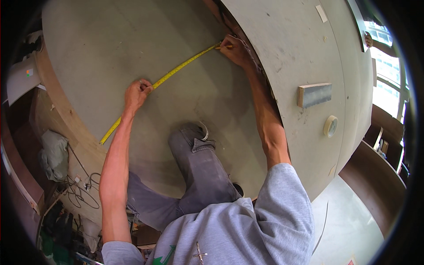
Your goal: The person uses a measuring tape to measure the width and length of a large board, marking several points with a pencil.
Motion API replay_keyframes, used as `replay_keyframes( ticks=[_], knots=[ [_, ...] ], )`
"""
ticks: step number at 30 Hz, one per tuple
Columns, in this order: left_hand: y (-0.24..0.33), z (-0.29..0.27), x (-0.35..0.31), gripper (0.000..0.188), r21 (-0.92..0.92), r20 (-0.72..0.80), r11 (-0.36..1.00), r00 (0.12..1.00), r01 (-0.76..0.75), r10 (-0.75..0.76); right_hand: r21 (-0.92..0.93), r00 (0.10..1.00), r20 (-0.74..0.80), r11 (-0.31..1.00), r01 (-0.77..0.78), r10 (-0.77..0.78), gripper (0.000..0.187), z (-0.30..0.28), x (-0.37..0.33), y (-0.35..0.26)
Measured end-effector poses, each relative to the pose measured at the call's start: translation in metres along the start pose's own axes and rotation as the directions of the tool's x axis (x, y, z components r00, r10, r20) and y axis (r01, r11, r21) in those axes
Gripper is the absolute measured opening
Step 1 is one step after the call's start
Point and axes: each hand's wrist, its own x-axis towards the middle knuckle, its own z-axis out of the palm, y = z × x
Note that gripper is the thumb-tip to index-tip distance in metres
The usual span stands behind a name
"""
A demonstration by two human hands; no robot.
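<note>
A grey bag (54, 155) slumps at left. The left hand (138, 93) pinches a yellow tape measure (179, 68) stretched over a grey-green board (101, 57); near its upper end, the right hand (237, 51) grips apparently a pencil (224, 47). A pale panel (291, 48) bears a block (316, 95) and tape roll (327, 126); windows (385, 66) glare beyond.

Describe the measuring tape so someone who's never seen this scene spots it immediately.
Find the broad grey board at centre. Across it slants the measuring tape, pinched by the left hand and reaching the right hand. Its bright yellow sets it apart from the grey.
</note>
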Motion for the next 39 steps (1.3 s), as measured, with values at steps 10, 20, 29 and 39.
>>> replay_keyframes(
  ticks=[10,20,29,39],
  knots=[
    [0.007,-0.002,-0.001,0.015,0.002,0.01,1.0,1.0,0.02,-0.02,0.109,0.999,-0.004,0.993,0.035,-0.035,0.014,-0.001,-0.002,-0.003],
    [0.005,-0.003,-0.001,0.014,-0.001,0.022,1.0,0.999,0.025,-0.025,0.066,0.999,0.036,0.998,-0.013,0.011,0.017,-0.004,-0.004,-0.012],
    [0.009,-0.001,0.001,0.015,0.017,0.014,1.0,1.0,0.022,-0.023,0.107,0.999,0.007,0.994,0.031,-0.032,0.017,-0.003,-0.003,0.0],
    [0.006,0.0,0.001,0.013,-0.02,0.018,1.0,1.0,0.014,-0.014,0.084,1.0,0.01,0.996,0.012,-0.013,0.014,-0.004,-0.003,-0.003]
  ],
)
